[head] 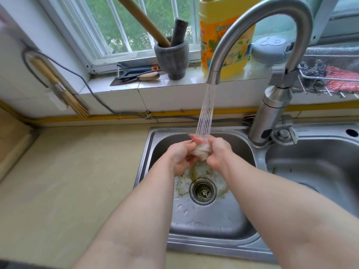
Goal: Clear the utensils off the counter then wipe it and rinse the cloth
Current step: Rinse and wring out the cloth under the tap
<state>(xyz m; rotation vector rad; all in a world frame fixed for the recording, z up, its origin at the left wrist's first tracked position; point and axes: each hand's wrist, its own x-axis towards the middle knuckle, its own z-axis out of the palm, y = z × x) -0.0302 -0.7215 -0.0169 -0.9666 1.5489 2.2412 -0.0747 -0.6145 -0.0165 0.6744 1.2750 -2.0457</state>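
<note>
A bunched white cloth with a pink edge [201, 150] is squeezed between both my hands over the left sink basin [209, 226]. My left hand [181, 156] grips its left side and my right hand [218, 152] grips its right side. Water streams from the curved steel faucet [260, 22] straight onto the cloth. Murky yellowish water pools around the drain [203, 191] below. The beige counter [77, 181] lies to the left of the sink with no utensils on it.
On the windowsill stand a grey stone mortar with a pestle [172, 53], a yellow detergent bottle [225, 35], a peeler and a knife [138, 74]. A wire rack with scourers [330, 76] hangs at right. A second basin [314, 162] lies to the right.
</note>
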